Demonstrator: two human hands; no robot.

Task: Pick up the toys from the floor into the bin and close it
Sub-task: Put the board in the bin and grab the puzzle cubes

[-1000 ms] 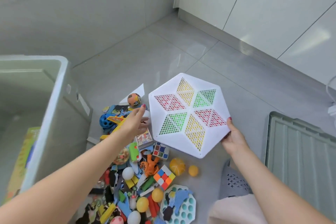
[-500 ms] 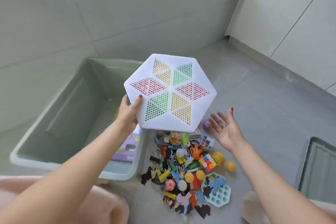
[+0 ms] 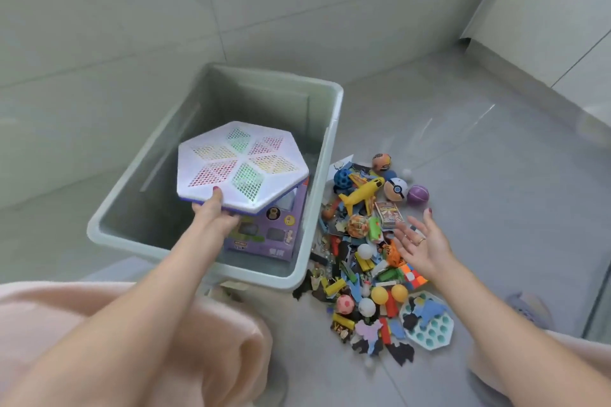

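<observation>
Whereas half a second ago the white hexagonal plastic board with coloured mesh panels (image 3: 243, 168) was held above the floor pile by the left hand (image 3: 211, 215), it now sits low inside the pale green plastic bin (image 3: 325, 155), tilted over a purple cardboard toy box (image 3: 274, 231) lying there. Grip, left: thumb on top of the board's near edge, fingers underneath, pinching it; not yet released. Grip, right hand (image 3: 421, 246): fingers spread, palm up, holding nothing, hovering above the heap of small mixed toys (image 3: 363, 241) on the grey tiled floor (image 3: 496, 175). Judgement: one item nearly stowed; the heap remains beside the bin, just right of it, directly under the free hand.
</observation>
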